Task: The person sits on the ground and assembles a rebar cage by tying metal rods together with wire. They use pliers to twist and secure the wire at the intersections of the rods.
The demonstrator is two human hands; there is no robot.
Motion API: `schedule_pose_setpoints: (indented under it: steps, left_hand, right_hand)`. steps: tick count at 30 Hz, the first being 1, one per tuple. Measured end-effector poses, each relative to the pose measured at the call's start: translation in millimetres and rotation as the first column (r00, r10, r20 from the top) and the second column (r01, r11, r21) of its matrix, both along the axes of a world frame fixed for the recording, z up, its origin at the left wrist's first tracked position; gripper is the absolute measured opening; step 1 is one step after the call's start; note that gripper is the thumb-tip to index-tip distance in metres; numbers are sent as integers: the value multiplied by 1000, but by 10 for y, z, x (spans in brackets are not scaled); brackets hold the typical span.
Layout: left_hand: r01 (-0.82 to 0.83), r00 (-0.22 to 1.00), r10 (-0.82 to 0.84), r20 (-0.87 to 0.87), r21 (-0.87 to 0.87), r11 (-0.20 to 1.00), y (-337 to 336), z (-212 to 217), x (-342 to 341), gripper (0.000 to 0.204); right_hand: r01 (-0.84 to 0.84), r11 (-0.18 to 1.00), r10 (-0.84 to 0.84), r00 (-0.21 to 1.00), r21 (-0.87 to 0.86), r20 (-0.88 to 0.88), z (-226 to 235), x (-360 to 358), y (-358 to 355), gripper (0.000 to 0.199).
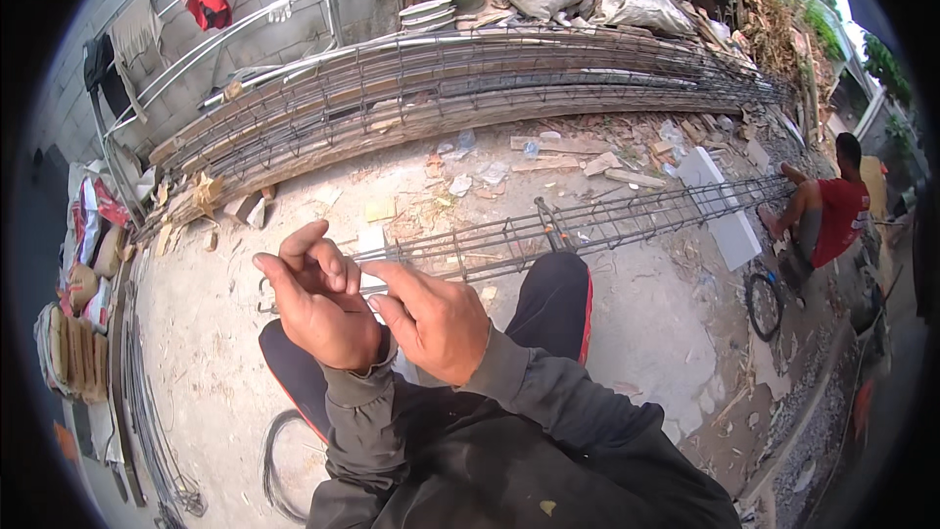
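Observation:
My left hand (318,304) is turned palm up in front of me, its fingers loosely curled and the thumb apart. My right hand (436,323) comes across from the right, thumb and forefinger closing at the left palm. A thin dark line shows by these fingertips; I cannot make out what it is. Beyond both hands, a long narrow rebar cage (509,245) runs from my knees to the right. A pair of pincers (554,225) rests upright against its bars, near my right knee.
A coil of thin wire (277,465) lies by my left leg. Stacked rebar cages (470,88) stretch along the back. A person in a red shirt (837,216) crouches at the cage's far end, beside a pale board (720,206). Long rods (147,421) lie at left.

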State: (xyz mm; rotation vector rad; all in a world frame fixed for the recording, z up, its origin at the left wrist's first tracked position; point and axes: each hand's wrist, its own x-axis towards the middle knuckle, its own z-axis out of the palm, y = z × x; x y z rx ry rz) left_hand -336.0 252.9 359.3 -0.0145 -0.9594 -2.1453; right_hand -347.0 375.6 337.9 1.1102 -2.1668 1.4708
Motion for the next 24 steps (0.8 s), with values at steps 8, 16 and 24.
schedule_pose_setpoints:
  steps: [8,16,24]
  left_hand:
    - [-63,988,95,126,-240,969,29,-241,-32,73]
    - [-105,980,163,114,-400,910,-116,-183,102,72]
    - [131,930,209,302,-804,581,-661,-351,254,58]
  right_hand:
    - [-14,986,29,996,164,-87,-124,56,87,21]
    - [-132,991,132,970,16,-205,-2,3,-22,20]
    - [-189,960,233,947,204,-219,-251,-540,-157,20]
